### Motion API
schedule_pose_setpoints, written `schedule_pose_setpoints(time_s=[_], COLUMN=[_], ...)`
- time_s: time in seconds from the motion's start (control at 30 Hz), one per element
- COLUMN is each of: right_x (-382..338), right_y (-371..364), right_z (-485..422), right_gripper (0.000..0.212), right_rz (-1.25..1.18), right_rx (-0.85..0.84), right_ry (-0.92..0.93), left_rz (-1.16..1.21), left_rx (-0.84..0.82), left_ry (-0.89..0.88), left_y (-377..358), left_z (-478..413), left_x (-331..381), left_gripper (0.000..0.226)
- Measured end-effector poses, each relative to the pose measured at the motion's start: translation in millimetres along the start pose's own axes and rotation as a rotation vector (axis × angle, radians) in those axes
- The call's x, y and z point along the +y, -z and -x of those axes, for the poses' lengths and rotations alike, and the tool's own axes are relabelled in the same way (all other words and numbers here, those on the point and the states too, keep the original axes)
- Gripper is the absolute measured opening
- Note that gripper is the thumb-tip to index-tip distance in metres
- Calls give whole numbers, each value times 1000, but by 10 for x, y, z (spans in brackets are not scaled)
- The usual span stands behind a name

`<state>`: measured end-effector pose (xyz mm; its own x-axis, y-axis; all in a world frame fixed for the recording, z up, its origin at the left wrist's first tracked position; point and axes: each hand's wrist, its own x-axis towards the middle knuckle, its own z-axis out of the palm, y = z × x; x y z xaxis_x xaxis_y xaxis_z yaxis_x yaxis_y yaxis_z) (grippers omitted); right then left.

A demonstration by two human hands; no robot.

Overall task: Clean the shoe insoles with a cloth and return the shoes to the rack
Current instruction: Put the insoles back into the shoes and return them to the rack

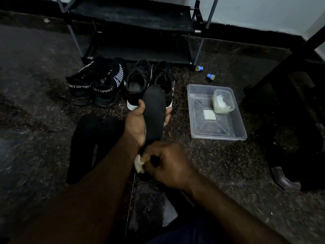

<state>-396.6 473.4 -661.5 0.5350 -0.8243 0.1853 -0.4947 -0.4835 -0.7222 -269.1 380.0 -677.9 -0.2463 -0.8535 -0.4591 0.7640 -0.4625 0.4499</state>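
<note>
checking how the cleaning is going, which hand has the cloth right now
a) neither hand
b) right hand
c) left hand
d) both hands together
b: the right hand pinches the pale cloth against the near end of the black insole, while the left hand only holds the insole up.

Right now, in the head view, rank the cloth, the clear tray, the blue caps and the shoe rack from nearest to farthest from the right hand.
1. Cloth: pinched in the right hand.
2. Clear tray: on the floor, ahead right.
3. Blue caps: past the tray's far end.
4. Shoe rack: by the far wall.
</note>
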Motion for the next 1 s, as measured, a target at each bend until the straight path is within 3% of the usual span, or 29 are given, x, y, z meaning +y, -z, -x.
schedule_pose_setpoints(time_s=[0.07, 0.13, 0.27, 0.37, 0.47, 0.57, 0.63, 0.83, 1.0], right_x=[-50, -17, 136, 268, 394, 479, 452, 215, -12], right_y=[32, 162, 527, 609, 598, 539, 422, 69, -43], right_z=[44, 48, -75, -338, -610, -745, -704, -174, 78], right_gripper=[18, 18, 16, 24, 20, 19, 19, 17, 14], right_rz=[-29, -142, -612, -312, 54, 299, 341, 177, -54], right_rx=[-232, -272, 119, 443, 507, 476, 407, 315, 79], right_ry=[75, 37, -268, -331, -248, -160, -136, -78, -59], left_rz=[12, 20, -41, -117, -145, -163, -170, -67, 19], left_rx=[4, 1, -63, -133, -159, -152, -120, -98, -73], left_ry=[-35, -48, -22, 26, 45, 62, 15, -46, -50], left_y=[-31, -11, 86, 98, 43, -25, -32, 34, 48], left_z=[-45, -103, -119, -84, -43, -32, -72, -86, -102], left_x=[77, 146, 226, 177, 64, -12, -16, 46, 145], left_gripper=[72, 69, 68, 69, 66, 61, 57, 67, 66])
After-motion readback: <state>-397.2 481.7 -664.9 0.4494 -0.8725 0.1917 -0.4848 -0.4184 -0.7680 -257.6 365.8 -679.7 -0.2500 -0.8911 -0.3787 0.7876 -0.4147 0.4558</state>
